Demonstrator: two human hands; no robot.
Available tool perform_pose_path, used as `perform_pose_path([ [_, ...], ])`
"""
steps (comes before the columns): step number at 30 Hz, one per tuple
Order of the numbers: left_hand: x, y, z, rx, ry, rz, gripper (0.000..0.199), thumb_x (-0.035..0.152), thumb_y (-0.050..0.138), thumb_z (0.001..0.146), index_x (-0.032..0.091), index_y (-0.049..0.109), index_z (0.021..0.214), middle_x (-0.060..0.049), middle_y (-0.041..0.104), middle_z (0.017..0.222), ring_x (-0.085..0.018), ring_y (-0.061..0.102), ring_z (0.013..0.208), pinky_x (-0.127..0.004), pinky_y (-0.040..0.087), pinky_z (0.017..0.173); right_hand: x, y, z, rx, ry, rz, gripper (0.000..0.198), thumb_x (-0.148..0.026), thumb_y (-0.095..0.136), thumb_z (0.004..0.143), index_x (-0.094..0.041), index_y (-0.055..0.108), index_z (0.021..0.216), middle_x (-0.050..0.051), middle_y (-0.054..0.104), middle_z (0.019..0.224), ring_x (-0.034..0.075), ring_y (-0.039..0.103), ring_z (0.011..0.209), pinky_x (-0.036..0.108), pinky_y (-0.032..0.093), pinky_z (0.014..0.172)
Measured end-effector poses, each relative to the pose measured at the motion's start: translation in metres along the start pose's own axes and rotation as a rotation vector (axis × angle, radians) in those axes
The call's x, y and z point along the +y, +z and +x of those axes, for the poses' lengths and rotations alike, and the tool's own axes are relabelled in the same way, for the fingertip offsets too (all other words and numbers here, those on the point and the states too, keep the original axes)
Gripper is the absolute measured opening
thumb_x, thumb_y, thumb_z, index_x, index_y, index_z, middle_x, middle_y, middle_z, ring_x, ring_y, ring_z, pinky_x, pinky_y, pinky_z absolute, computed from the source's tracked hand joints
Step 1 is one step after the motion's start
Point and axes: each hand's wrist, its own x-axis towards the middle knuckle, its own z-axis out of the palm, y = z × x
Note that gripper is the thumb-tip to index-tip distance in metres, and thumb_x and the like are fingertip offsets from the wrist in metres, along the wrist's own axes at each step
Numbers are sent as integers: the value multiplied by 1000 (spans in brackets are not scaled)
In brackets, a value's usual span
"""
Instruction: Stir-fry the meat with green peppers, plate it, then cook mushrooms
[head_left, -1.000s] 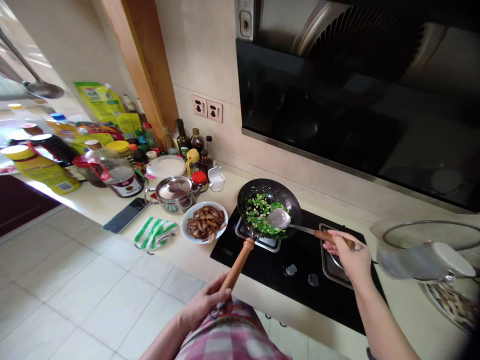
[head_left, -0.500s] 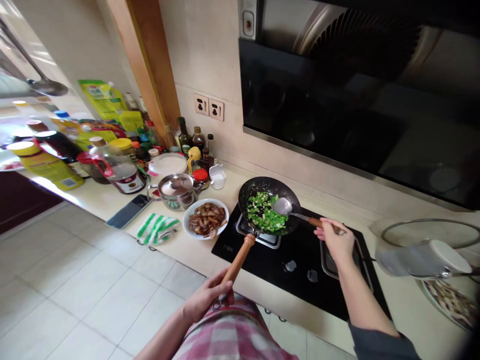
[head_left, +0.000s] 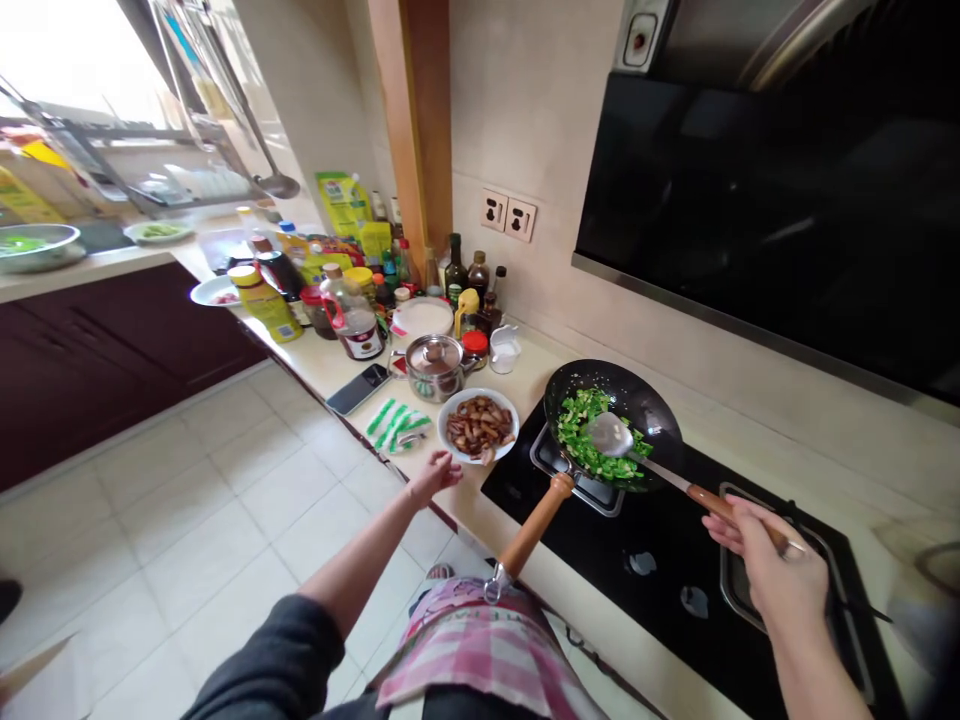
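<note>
"On the stove [head_left: 585,555], in the head view: what's done, what's left?"

"Chopped greens [head_left: 577,420] are in the wok [head_left: 646,402]; the meat [head_left: 480,425] isn't, sitting in its bowl [head_left: 453,448] on the counter [head_left: 536,357]."

"The grips?"

"Right grip [head_left: 765,550] wrapped around the spatula [head_left: 609,437]; left grip [head_left: 435,477] empty, fingers loosely parted, near the bowl."

"The greens' look?"

"Bright, glossy, partly under the spatula."

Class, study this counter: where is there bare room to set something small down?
Bare counter shows between the white tub and the wok, and in a narrow strip between the cooktop and wall. It's crowded around the lidded pot: bottles, phone, striped cloth, bowl of brown slices.
</note>
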Motion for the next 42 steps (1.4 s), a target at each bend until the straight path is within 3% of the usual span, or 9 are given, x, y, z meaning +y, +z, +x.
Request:
perform_pose_path([
  [7, 30, -5, 39, -81, -8, 31, 43, 25, 67, 78, 20, 42, 112, -3, 65, 75, -17, 67, 61, -34, 56, 63, -17, -23, -49, 75, -201, -153, 37, -48, 62, 75, -16, 67, 93, 9, 71, 86, 21, 70, 74, 30, 58, 72],
  [14, 25, -6, 42, -65, 56, 38, 43, 13, 61, 80, 25, 40, 117, 0, 63, 79, -13, 65, 58, -27, 57, 58, -19, -33, -42, 44, -183, -262, 32, -48, 65, 72, -19, 69, 85, 7, 71, 80, 21, 70, 69, 27, 57, 66],
  [17, 18, -17, 31, -44, 71, 31, 46, 13, 64, 78, 24, 42, 117, 0, 63, 77, -13, 65, 56, -26, 57, 58, -1, -12, -31, 93, -184, -164, 35, -49, 61, 76, -18, 69, 90, 8, 71, 83, 21, 70, 72, 28, 57, 69],
  [21, 18, -36, 1, -29, 51, 4, 49, 11, 66, 74, 23, 45, 117, -2, 66, 82, -16, 68, 63, -29, 59, 63, 12, 1, -24, 11, -93, -40, 37, -49, 63, 76, -16, 68, 92, 8, 71, 81, 21, 70, 71, 30, 58, 67],
  [26, 58, -31, -42, -11, 88, 74, 46, 11, 65, 74, 23, 48, 115, 0, 67, 80, -15, 68, 61, -27, 60, 61, 16, -9, -33, 81, -126, -18, 36, -48, 66, 73, -17, 69, 91, 8, 71, 88, 21, 70, 75, 30, 57, 74],
  [30, 115, 21, -59, -91, 191, 221, 46, 12, 65, 74, 21, 46, 116, 0, 66, 72, -15, 66, 56, -29, 60, 57, 26, -13, -47, 151, -85, 90, 37, -49, 66, 74, -17, 67, 94, 10, 70, 95, 22, 71, 77, 31, 57, 76],
  [34, 159, 108, -57, -196, 329, 639, 43, 15, 53, 82, 16, 43, 123, -3, 67, 75, -14, 65, 55, -29, 58, 56, 39, -16, -62, 111, 9, 231, 35, -47, 68, 73, -18, 67, 93, 9, 70, 95, 22, 70, 80, 31, 57, 78],
  [38, 176, 200, -38, -205, 464, 1059, 44, 18, 51, 83, 14, 44, 126, -5, 67, 75, -14, 64, 55, -25, 54, 54, 50, -18, -70, 54, 36, 481, 29, -44, 69, 74, -20, 66, 89, 5, 69, 93, 23, 69, 89, 38, 53, 89],
  [42, 175, 270, -20, -159, 535, 1419, 47, 16, 53, 79, 16, 46, 126, -6, 69, 79, -16, 64, 52, -25, 53, 54, 52, -22, -71, -6, -11, 764, 33, -52, 58, 81, -20, 66, 80, 5, 67, 91, 25, 67, 93, 50, 48, 94],
])
